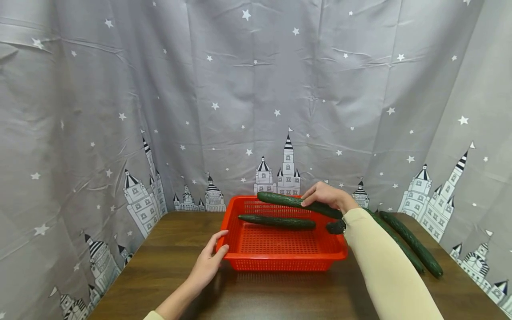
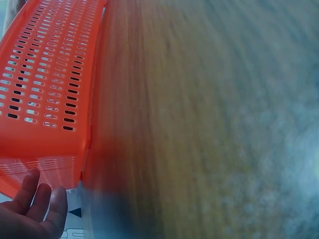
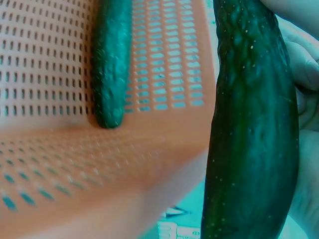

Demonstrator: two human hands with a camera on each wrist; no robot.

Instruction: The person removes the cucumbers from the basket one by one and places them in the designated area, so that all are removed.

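A long dark green cucumber [image 1: 280, 199] is gripped by my right hand [image 1: 329, 196] above the back right part of a red plastic basket [image 1: 280, 256]. In the right wrist view the held cucumber [image 3: 251, 129] fills the right side, with fingers behind it. Another cucumber [image 1: 278, 222] lies inside the basket, toward its back wall. My left hand [image 1: 208, 262] is at the basket's left rim, thumb and fingers spread. The left wrist view shows its fingers [image 2: 57, 209] straight beside the basket's perforated wall [image 2: 50, 74].
Two more cucumbers lie on the wooden table [image 1: 172, 266] to the right of the basket, one [image 1: 412, 242] farther out and one [image 1: 396, 240] partly behind the right sleeve. A grey curtain [image 1: 240, 111] with stars and castles hangs behind and beside the table.
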